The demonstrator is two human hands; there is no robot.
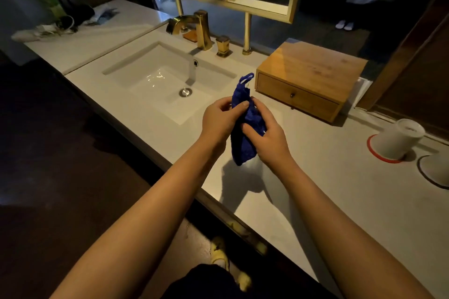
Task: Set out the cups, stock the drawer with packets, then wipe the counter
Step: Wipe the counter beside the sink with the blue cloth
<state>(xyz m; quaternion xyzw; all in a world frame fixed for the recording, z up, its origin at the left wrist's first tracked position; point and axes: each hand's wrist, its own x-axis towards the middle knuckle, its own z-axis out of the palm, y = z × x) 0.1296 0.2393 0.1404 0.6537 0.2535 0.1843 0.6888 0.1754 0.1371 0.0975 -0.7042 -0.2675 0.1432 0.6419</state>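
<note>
Head view, steeply down over counter (315, 177)

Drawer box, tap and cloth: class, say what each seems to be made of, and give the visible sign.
Drawer box: light wood, smooth matt finish; grain lines show on top.
Tap: metal, polished gold-coloured finish, probably plated; it gives sharp reflections.
Cloth: blue woven or knitted fabric, perhaps terry; it bunches limply between both hands.

Both forearms are bare to the bottom edge of the view, with no sleeve, watch or band on either wrist; the left hand (220, 119) and the right hand (267, 136) carry no rings or gloves; their fingers (244, 105) have short, plain nails; far below the fingers, a dark garment (201, 281) and pale yellow slippers (220, 250) show.
</note>
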